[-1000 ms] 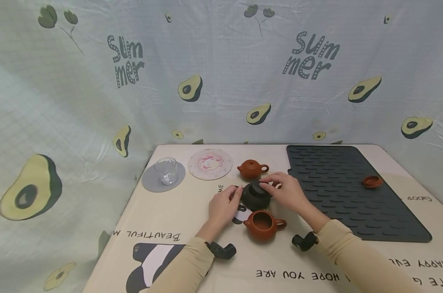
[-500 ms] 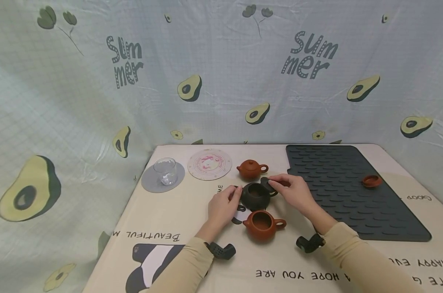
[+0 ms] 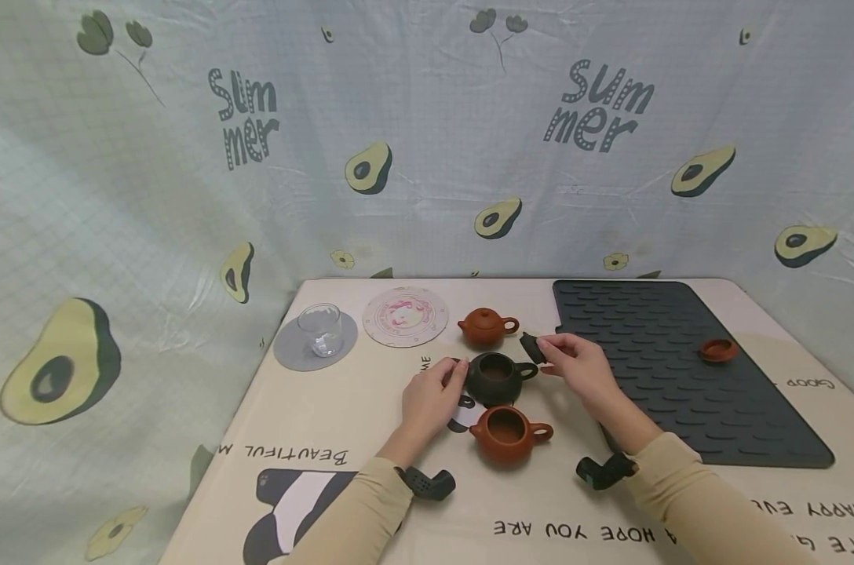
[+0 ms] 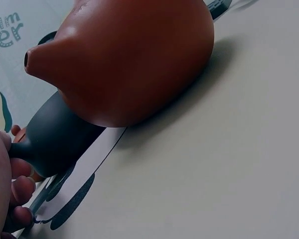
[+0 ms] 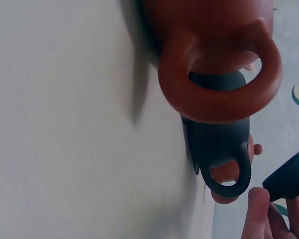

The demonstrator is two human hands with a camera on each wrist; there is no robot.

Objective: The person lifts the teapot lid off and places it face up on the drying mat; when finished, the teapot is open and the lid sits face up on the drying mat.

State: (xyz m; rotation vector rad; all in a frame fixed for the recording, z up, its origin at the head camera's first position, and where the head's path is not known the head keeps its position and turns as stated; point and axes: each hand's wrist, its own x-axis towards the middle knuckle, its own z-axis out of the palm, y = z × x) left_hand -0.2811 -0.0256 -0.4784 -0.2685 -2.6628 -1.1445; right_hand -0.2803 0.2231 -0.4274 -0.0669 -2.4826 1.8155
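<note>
A black teapot (image 3: 494, 380) stands lidless on the table, its inside showing. My left hand (image 3: 430, 400) pinches its spout between thumb and fingers; the left wrist view shows the black spout (image 4: 21, 150) there. To the right of the teapot's handle, my right hand (image 3: 578, 369) holds the black lid (image 3: 533, 348) tilted in the air. In the right wrist view the lid (image 5: 288, 177) sits between the fingertips. Nearer to me is a lidless reddish-brown teapot (image 3: 506, 439), apart from both hands. Behind the black one stands another reddish-brown teapot (image 3: 485, 326) with its lid on.
A dark ridged mat (image 3: 681, 377) covers the table's right side, with a small reddish-brown lid (image 3: 718, 351) lying on it. At the back left, a clear glass (image 3: 321, 329) stands on a grey round coaster (image 3: 293, 355). A patterned round coaster (image 3: 406, 316) lies beside it.
My right hand has lifted the black lid off the black teapot and carried it right, past the handle, tilting it. My left hand has stayed on the spout.
</note>
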